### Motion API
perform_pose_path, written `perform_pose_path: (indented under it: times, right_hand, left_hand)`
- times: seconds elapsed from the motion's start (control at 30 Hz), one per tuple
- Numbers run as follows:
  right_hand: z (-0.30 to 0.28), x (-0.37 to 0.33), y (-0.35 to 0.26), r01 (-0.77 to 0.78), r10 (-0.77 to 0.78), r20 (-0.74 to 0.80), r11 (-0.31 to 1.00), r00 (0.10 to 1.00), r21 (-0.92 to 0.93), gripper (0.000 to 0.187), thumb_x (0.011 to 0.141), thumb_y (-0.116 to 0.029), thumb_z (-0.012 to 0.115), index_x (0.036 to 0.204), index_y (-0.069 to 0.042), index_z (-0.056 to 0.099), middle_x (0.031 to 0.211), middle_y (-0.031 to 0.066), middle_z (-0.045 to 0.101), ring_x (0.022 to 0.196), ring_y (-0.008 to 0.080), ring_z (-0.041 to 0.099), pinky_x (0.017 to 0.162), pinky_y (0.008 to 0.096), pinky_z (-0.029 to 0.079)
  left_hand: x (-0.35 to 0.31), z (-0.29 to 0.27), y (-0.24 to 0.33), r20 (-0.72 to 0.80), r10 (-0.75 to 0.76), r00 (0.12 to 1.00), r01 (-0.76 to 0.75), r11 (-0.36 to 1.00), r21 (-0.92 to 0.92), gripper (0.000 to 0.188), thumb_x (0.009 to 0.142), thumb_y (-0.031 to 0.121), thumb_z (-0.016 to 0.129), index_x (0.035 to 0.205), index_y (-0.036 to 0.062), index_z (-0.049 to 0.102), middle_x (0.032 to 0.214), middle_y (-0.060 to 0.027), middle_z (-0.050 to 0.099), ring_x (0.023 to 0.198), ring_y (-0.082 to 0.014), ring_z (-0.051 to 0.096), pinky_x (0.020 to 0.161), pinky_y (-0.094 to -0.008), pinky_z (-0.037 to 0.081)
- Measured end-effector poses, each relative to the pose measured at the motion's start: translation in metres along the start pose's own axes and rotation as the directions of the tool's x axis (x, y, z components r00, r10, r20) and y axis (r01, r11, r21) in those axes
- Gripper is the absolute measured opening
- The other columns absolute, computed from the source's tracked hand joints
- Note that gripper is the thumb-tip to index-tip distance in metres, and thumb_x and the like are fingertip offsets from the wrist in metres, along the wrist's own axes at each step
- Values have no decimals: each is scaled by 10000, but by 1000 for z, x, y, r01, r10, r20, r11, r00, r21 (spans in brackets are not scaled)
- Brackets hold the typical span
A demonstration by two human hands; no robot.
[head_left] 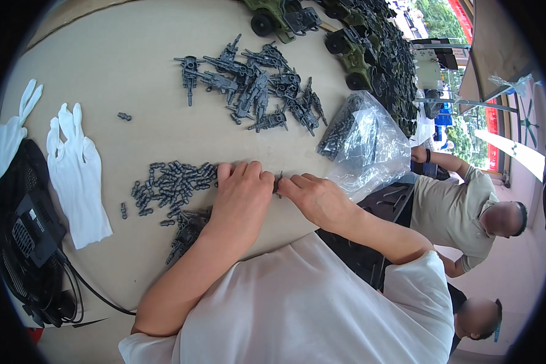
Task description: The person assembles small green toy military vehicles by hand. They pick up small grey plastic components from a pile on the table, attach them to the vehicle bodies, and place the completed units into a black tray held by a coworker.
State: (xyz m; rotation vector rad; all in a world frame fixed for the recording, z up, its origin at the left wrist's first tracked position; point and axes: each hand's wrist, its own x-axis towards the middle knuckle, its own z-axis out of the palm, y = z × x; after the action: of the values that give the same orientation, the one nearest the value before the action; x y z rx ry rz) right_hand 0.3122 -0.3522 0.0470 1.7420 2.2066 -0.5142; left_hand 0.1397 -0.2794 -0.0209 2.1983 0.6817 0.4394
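My left hand (246,191) is closed above the table, fingers curled downward with their tips hidden. Close beside it, my right hand (314,195) pinches a small dark grey plastic part (277,184), which shows in the gap between the two hands. Its far end reaches the edge of my left hand; whatever the left fingers grip is hidden. A loose pile of small grey plastic pegs (175,185) lies just left of my left hand. Partly covered by my left forearm are several dark toy gun pieces (191,233).
Beyond my hands lies a heap of grey toy guns (255,79). A clear plastic bag (370,142) of dark parts stands at right, with green toy jeeps (355,57) behind. White gloves (76,173) and a black bag (27,230) with cables are left. Two people (455,203) sit at right.
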Motion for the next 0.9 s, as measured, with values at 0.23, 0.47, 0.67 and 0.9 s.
perform_pose_path:
  times: [0.23, 0.47, 0.67, 0.9]
  right_hand:
    - [0, 1, -2, -38, 37, 7, 998, 999, 41, 165, 860, -108, 576, 1014, -48, 565, 897, 85, 634, 838, 260, 660, 703, 382, 556]
    - [-41, 13, 14, -129, 105, 123, 968, 987, 214, 167, 958, -187, 571, 970, -25, 609, 881, 106, 668, 842, 304, 659, 679, 415, 518]
    - [-28, 57, 4, 297, -130, -367, 843, 921, 448, 157, 922, -139, 618, 1006, -7, 626, 989, 129, 645, 922, 318, 633, 799, 410, 508]
    - [-12, 93, -29, 366, -285, -372, 915, 883, 169, 237, 803, -17, 623, 1032, -26, 560, 970, 117, 558, 962, 297, 620, 819, 383, 535]
  left_hand:
    - [1, 1, 0, -14, 7, 1000, -7, 1000, -6, 164, 789, 68, 723, 926, 35, 638, 955, -87, 579, 999, -249, 564, 896, -393, 351]
    - [-5, -3, 8, -45, 85, 995, -76, 982, 175, 125, 806, 31, 636, 930, 20, 638, 929, -109, 574, 969, -253, 567, 921, -399, 354]
    - [-28, -40, 29, 55, 83, 995, -98, 929, 357, 154, 807, 40, 628, 959, 16, 635, 935, -107, 577, 969, -247, 563, 959, -424, 345]
    - [-55, -62, 17, 8, -41, 999, 36, 944, 328, 228, 813, 149, 720, 1014, 56, 663, 961, -60, 603, 964, -225, 563, 959, -420, 337]
